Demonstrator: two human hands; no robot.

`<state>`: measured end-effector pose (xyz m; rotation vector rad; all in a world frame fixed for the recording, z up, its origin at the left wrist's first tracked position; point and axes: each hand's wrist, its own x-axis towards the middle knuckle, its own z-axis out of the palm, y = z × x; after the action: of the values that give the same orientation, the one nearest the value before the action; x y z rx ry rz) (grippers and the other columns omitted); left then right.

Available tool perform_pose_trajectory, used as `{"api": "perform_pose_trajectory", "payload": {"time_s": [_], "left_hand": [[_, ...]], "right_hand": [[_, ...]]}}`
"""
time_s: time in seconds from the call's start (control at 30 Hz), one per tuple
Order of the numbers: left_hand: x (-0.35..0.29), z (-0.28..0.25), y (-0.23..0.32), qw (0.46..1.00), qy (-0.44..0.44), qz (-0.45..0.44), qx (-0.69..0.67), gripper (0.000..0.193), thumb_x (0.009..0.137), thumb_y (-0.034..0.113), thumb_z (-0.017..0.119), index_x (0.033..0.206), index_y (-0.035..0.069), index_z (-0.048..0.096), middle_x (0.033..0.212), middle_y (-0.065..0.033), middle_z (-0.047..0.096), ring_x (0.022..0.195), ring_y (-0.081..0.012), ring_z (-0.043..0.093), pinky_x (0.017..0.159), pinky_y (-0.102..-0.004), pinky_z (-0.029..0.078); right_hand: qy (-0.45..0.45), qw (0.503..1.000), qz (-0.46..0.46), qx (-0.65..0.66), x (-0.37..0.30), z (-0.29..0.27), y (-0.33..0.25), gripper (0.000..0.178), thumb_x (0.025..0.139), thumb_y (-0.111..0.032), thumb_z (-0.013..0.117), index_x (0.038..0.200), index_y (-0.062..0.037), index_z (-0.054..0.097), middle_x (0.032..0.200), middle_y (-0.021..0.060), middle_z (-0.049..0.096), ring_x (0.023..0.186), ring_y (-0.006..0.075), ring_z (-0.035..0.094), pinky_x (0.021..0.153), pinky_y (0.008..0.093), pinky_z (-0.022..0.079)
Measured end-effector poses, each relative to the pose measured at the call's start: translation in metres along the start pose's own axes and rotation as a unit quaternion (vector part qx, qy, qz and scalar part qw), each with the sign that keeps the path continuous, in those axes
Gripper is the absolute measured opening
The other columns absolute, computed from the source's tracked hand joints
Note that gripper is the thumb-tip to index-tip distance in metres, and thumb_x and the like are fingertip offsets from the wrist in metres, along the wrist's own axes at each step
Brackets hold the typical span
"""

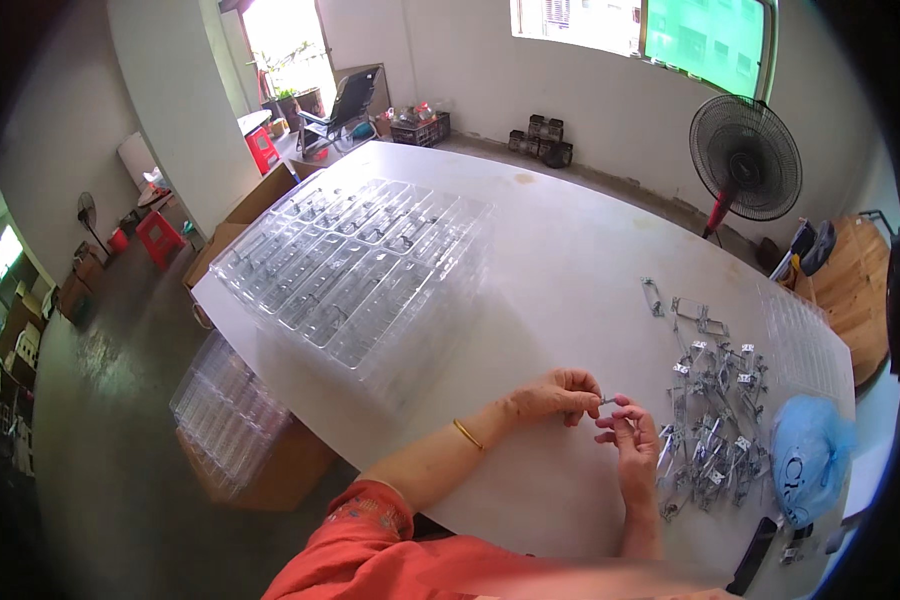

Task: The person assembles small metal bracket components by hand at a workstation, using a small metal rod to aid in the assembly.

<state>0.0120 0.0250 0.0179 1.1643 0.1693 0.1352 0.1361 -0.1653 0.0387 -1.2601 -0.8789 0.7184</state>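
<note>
Far left, below the table (570,270) edge, a stack of clear plastic trays (225,405) rests on a cardboard box (270,470). On the table, more clear trays (360,265) lie spread flat, their compartments facing up, within arm's reach. Nearer the middle, the left hand (555,393) and right hand (630,430) meet just above the tabletop, fingertips pinched together on one small metal piece (605,402), each grip closed on an end of it, held close for fine work. Just right lies a loose pile of metal clips (715,420), beside a blue plastic bag (810,455).
</note>
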Motion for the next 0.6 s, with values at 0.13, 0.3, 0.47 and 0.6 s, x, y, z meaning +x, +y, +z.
{"api": "perform_pose_trajectory", "payload": {"time_s": [0.13,0.3,0.47,0.6], "left_hand": [[0.000,0.012,0.002,0.999,-0.010,-0.031,0.035,0.023,0.097,0.023,0.071,0.110,0.005,0.064,0.095,-0.0047,0.071,0.071,-0.0088,0.062,0.066,-0.0248,0.051],[0.007,0.013,0.003,0.990,0.006,-0.062,0.124,0.023,0.096,0.026,0.072,0.103,0.005,0.067,0.095,-0.0058,0.074,0.071,-0.0091,0.063,0.064,-0.0250,0.052],[0.003,0.025,0.030,0.987,0.018,-0.072,0.143,0.028,0.101,0.028,0.065,0.111,0.002,0.066,0.102,-0.0115,0.074,0.081,-0.0153,0.069,0.072,-0.0287,0.056],[-0.004,0.021,0.031,0.983,0.136,-0.042,0.119,0.035,0.107,0.032,0.053,0.116,0.000,0.064,0.106,-0.0130,0.072,0.088,-0.0180,0.070,0.075,-0.0313,0.057]], "right_hand": [[0.023,0.997,-0.064,-0.033,-0.005,-0.003,0.004,0.010,0.104,-0.003,0.053,0.110,-0.0034,0.062,0.140,0.0168,0.052,0.096,0.0157,0.068,0.079,0.0297,0.060],[-0.004,0.997,-0.065,-0.040,-0.002,-0.008,0.011,0.012,0.102,0.003,0.054,0.109,-0.0016,0.063,0.122,0.0154,0.064,0.096,0.0165,0.068,0.084,0.0300,0.058],[0.019,0.998,-0.054,-0.041,0.006,-0.010,0.004,0.013,0.103,-0.001,0.055,0.111,-0.0002,0.065,0.107,0.0096,0.070,0.093,0.0176,0.070,0.087,0.0308,0.058],[0.059,0.997,-0.028,0.038,0.008,-0.009,0.007,0.014,0.104,-0.003,0.055,0.112,0.0006,0.066,0.107,0.0092,0.069,0.095,0.0176,0.070,0.089,0.0314,0.059]]}}
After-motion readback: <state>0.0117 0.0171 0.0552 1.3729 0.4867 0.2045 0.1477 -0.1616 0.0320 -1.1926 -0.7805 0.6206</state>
